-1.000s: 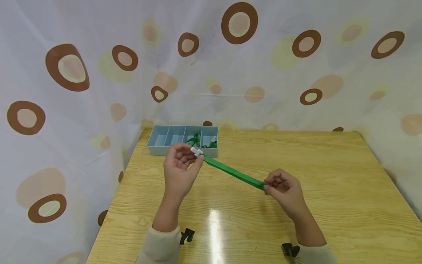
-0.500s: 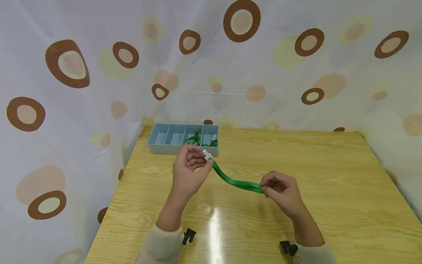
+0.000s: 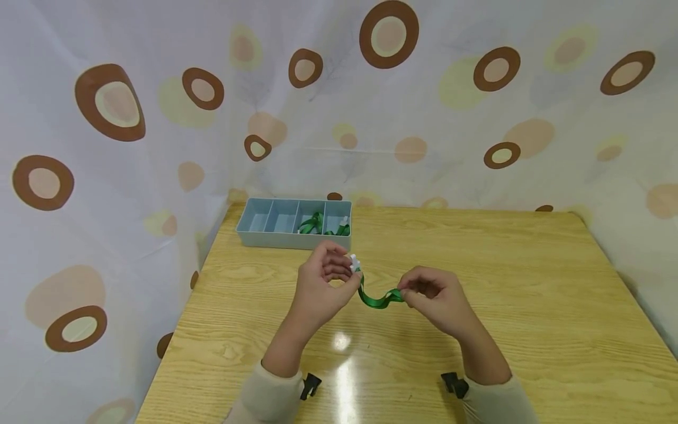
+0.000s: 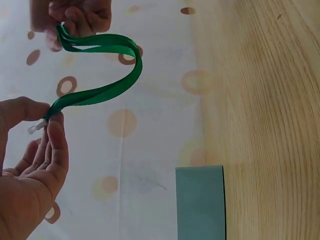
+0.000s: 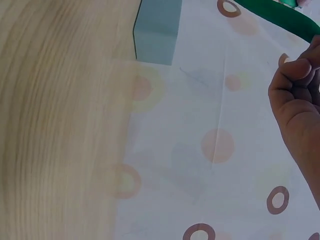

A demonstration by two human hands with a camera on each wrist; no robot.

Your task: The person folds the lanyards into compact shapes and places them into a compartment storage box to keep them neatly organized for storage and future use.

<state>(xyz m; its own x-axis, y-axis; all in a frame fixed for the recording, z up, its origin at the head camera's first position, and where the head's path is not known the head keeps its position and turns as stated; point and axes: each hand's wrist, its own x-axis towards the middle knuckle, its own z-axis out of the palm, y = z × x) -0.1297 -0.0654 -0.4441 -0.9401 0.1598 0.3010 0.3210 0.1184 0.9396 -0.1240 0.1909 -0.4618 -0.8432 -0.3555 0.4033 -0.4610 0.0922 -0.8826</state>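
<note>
Between the two hands sags a green ribbon lanyard [image 3: 377, 303] with a white plastic clip [image 3: 355, 263] at one end. My left hand [image 3: 324, 288] pinches it by the clip end between thumb and forefinger, the other fingers loosely bent. The other end is in the fingertips of my right hand [image 3: 436, 297]. In the left wrist view the doubled ribbon [image 4: 115, 87] bows out in a U-shaped curve. The right wrist view catches only part of the ribbon [image 5: 280, 14] above the right hand [image 5: 300, 107].
Behind the left hand stands a blue-grey box [image 3: 275, 240] with several compartments. Green ribbon [image 3: 312, 222] lies in its third compartment, and more green ribbon [image 3: 344, 229] with a white clip in the right one. A patterned curtain [image 3: 328, 129] hangs behind the wooden table [image 3: 529, 294].
The hands have come closer together, the left moving right and toward me, the right slightly left. The lanyard has gone from stretched straight to a slack curve.
</note>
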